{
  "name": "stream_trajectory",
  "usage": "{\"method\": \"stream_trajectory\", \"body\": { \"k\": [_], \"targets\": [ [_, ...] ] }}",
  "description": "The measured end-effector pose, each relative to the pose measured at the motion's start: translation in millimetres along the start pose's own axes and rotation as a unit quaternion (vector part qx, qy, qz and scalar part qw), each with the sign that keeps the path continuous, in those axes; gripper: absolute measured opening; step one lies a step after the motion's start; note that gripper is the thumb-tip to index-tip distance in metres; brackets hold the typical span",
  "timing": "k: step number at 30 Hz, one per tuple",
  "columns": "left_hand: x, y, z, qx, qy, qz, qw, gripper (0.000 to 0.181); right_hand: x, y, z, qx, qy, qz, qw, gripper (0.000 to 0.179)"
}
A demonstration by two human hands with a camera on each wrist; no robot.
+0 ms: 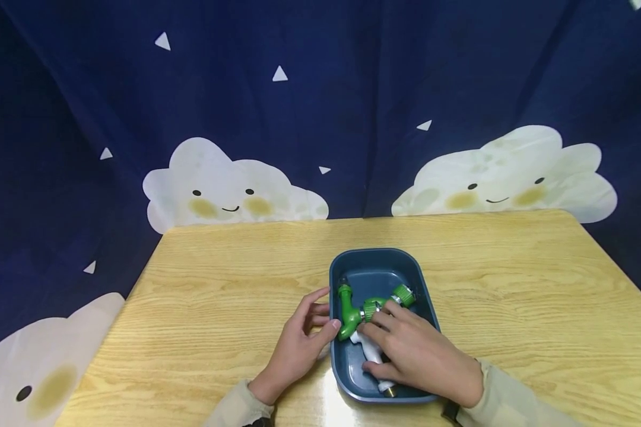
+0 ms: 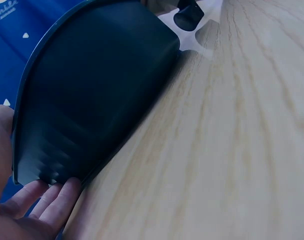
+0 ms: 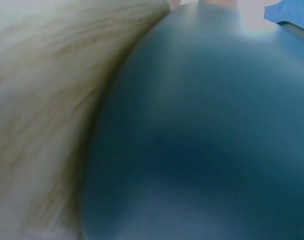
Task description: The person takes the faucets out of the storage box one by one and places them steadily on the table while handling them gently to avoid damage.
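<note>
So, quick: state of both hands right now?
Left hand: open, touching the bin from outside.
Right hand: curled over the white tap; whether it grips cannot be told.

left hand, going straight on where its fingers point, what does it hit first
Most likely the side wall of the blue bin. The left hand has its fingertips right at it, though contact is hard to confirm.
</note>
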State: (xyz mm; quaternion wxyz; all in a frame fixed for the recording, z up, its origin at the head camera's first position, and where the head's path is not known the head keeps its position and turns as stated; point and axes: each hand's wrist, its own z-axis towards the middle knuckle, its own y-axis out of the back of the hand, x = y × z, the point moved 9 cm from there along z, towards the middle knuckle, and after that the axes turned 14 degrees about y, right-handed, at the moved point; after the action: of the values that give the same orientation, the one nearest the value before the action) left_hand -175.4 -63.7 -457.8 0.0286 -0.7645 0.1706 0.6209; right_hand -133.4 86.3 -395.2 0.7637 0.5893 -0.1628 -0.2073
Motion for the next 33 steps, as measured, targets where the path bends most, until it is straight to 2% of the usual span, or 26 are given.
{"method": "stream_trajectory", "body": {
  "k": [11,33],
  "targets": [
    [-1.5,-0.2,-1.0,0.002,0.003,-0.005,1.0,0.06,0.7,-0.3,-0.5,0.011,-0.002,0.001,0.9999,0.056],
    [0.7,-0.2,-0.6,0.002,0.01,0.004,0.9999,0.061,2.5,-4.4,0.1,0.039,-0.004,0.004,0.9992,0.055]
  ]
}}
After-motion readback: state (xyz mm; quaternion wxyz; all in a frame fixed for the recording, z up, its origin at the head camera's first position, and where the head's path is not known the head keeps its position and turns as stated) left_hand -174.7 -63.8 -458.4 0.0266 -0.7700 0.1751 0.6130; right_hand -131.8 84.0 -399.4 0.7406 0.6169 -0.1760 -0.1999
